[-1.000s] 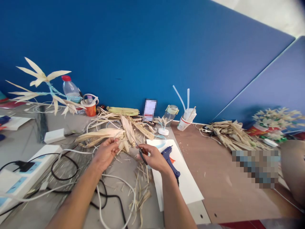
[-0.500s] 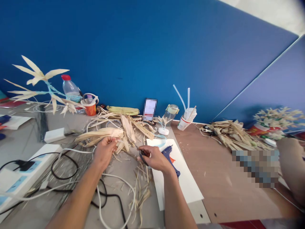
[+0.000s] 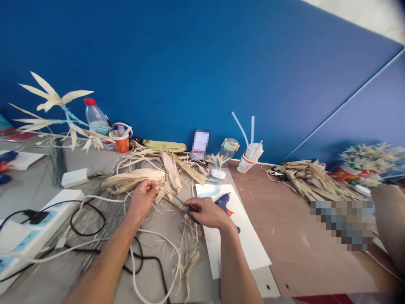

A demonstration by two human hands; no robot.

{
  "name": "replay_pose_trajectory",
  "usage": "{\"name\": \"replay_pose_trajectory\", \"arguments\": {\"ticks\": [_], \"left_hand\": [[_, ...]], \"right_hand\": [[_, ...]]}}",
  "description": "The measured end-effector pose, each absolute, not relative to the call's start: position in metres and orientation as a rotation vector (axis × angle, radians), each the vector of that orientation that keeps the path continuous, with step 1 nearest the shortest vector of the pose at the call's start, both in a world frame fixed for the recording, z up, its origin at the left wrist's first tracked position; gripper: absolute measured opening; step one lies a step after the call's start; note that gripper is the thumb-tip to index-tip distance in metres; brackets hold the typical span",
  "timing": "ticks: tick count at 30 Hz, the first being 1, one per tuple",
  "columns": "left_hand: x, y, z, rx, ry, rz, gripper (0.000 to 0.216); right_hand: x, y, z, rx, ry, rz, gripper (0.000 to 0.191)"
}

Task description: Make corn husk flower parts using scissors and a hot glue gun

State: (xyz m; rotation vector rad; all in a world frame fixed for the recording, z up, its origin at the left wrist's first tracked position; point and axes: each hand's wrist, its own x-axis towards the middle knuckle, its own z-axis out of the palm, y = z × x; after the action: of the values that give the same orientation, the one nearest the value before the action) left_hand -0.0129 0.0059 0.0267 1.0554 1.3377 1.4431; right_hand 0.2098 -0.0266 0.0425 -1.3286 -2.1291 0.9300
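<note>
Left hand [image 3: 144,198] pinched shut on one end of a long pale dried corn husk [image 3: 131,177]; the husk runs off toward 9 o'clock from the hand, lying low over the grey table [image 3: 34,185]

Right hand [image 3: 205,213] clenched through the dark loops of thin metal scissors [image 3: 183,202], blades pointing to 10 o'clock at the left fingers. Whether the blades are on the husk or on a thin strip off it, cannot tell, too small

Progress, judged: partway. Thin husk scraps [image 3: 188,253] litter the table at 6 o'clock of the hands, so some cutting looks done. A loose heap of whole tan husks [image 3: 172,169] at 12 o'clock looks uncut. A made husk flower with blue-wrapped stem [image 3: 57,114] stands at far 10 o'clock

Held husk: flat, papery, cream to straw colour, lengthwise ribs, tapered, slightly curled edge

Blue glue gun [image 3: 223,202] lies on a white paper sheet [image 3: 243,240] just at 3 o'clock of the right hand, untouched
</note>
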Motion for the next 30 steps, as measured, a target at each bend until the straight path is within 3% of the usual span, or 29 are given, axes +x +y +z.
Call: {"name": "replay_pose_trajectory", "arguments": {"ticks": [30], "left_hand": [[-0.019, 0.01, 0.013, 1.318, 1.43, 1.332, 0.012]], "right_hand": [[0.212, -0.024, 0.044, -1.435, -2.089, 1.268, 0.032]]}}
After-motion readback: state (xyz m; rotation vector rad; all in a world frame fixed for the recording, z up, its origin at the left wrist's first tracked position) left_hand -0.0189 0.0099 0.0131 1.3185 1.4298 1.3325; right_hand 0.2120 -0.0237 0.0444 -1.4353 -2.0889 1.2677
